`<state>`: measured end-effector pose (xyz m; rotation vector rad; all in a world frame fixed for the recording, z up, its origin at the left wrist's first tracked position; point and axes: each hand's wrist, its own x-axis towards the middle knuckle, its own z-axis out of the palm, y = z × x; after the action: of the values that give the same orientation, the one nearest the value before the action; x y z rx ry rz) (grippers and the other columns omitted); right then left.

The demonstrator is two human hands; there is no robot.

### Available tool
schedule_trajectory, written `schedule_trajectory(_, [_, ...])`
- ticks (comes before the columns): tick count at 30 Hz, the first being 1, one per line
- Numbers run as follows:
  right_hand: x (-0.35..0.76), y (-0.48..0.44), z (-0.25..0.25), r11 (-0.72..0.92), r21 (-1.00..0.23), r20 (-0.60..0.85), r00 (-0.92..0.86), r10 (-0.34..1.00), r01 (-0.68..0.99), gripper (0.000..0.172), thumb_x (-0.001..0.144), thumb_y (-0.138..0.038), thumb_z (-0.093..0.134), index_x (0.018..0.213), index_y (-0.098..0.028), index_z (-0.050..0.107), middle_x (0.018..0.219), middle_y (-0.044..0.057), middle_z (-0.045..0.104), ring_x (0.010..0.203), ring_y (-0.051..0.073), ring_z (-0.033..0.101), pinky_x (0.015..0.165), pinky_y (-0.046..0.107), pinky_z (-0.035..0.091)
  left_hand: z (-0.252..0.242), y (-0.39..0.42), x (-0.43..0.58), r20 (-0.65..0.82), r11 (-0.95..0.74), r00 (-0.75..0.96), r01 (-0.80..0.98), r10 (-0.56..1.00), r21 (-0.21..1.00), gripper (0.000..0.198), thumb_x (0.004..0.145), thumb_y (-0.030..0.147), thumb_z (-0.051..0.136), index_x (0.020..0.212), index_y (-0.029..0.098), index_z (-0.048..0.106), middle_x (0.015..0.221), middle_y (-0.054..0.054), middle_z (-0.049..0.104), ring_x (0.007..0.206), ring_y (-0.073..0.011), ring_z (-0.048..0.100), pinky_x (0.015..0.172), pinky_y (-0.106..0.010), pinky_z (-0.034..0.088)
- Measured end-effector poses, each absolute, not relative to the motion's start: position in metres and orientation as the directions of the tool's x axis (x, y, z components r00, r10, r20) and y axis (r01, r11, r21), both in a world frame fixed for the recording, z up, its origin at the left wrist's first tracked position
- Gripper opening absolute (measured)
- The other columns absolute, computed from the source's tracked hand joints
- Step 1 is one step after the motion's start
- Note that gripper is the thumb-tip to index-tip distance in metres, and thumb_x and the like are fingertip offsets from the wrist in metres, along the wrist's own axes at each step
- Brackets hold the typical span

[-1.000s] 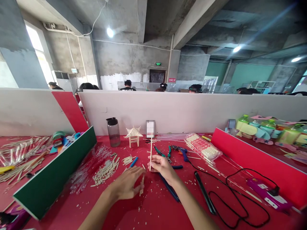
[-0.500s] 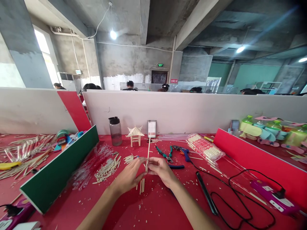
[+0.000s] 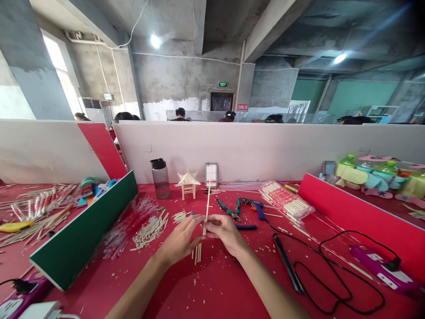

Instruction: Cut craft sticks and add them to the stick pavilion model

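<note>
A long thin wooden stick (image 3: 208,204) stands nearly upright between my hands, above the red table. My right hand (image 3: 226,231) pinches its lower part between thumb and fingers. From the other side, my left hand (image 3: 181,239) has its fingertips at the same stick, the thumb lower down and apart from the index finger. Several short cut sticks (image 3: 198,253) lie on the table just below my hands. Behind them stands a small stick-built pavilion (image 3: 188,184) with a pointed roof. To the right are green-handled pliers (image 3: 234,212) and a blue glue gun (image 3: 257,208).
Cut stick pieces (image 3: 151,230) and clear plastic wrappers (image 3: 126,226) lie left, beside a green divider (image 3: 89,230). A water bottle (image 3: 160,179) stands behind. Rightward are a packet of sticks (image 3: 287,201), a black utility knife (image 3: 288,263), looping cable and a purple power strip (image 3: 385,268).
The view has shifted slightly, so the surroundings sit a little differently in the picture. Both hands keep nearly the same hold on the upright stick.
</note>
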<state>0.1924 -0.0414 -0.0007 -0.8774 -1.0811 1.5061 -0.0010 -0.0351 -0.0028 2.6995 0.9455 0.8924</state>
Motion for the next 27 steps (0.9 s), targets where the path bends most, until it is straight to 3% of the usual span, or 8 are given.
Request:
schedule_trajectory(17, [0.194, -0.041, 0.002, -0.05, -0.969, -0.002, -0.196, 0.981, -0.241, 0.043, 0.051, -0.045, 0.09, 0.079, -0.016, 0.075, 0.076, 0.003, 0.07, 0.073, 0.02, 0.065, 0.074, 0.037, 0.055, -0.009, -0.037, 0.003, 0.514, -0.772, 0.576, 0.494, 0.635, 0.4, 0.048, 0.093, 0.03, 0.057, 0.139, 0.027, 0.042, 0.13, -0.01, 0.058, 0.123, -0.0242, 0.054, 0.104, -0.04, 0.045])
schedule_trajectory(19, [0.196, -0.04, 0.002, -0.041, -0.967, 0.005, -0.179, 0.984, -0.25, 0.041, 0.051, -0.043, 0.09, 0.078, -0.016, 0.074, 0.075, 0.003, 0.07, 0.072, 0.019, 0.065, 0.074, 0.036, 0.055, -0.009, -0.037, 0.005, 0.51, -0.744, 0.542, 0.471, 0.668, 0.474, 0.05, 0.092, 0.032, 0.059, 0.138, 0.027, 0.042, 0.13, -0.01, 0.057, 0.121, -0.0246, 0.055, 0.103, -0.041, 0.046])
schedule_trajectory(22, [0.199, -0.037, 0.001, -0.027, -0.959, 0.015, -0.144, 0.989, -0.283, 0.041, 0.052, -0.042, 0.09, 0.079, -0.015, 0.073, 0.077, 0.003, 0.071, 0.071, 0.018, 0.065, 0.075, 0.034, 0.055, -0.008, -0.036, 0.008, 0.491, -0.63, 0.41, 0.355, 0.769, 0.69, 0.046, 0.091, 0.039, 0.06, 0.131, 0.022, 0.046, 0.122, -0.011, 0.06, 0.107, -0.0229, 0.061, 0.096, -0.04, 0.049])
schedule_trajectory(25, [0.204, -0.034, 0.001, -0.017, -0.957, 0.016, -0.111, 0.994, -0.289, 0.044, 0.054, -0.043, 0.089, 0.083, -0.013, 0.073, 0.08, 0.006, 0.072, 0.071, 0.017, 0.066, 0.075, 0.033, 0.055, -0.004, -0.033, 0.01, 0.316, -0.388, 0.361, 0.149, 0.878, 0.909, 0.037, 0.092, 0.048, 0.054, 0.11, 0.017, 0.054, 0.092, -0.007, 0.068, 0.079, -0.0181, 0.066, 0.079, -0.035, 0.053])
schedule_trajectory(27, [0.205, -0.033, 0.002, 0.0, -0.961, 0.027, -0.093, 0.995, -0.277, 0.045, 0.054, -0.043, 0.089, 0.083, -0.013, 0.073, 0.081, 0.007, 0.073, 0.071, 0.016, 0.065, 0.074, 0.032, 0.055, -0.002, -0.032, 0.012, 0.165, -0.204, 0.407, 0.054, 0.899, 0.978, 0.042, 0.087, 0.055, 0.058, 0.1, 0.015, 0.056, 0.079, -0.005, 0.068, 0.068, -0.0164, 0.066, 0.071, -0.031, 0.053])
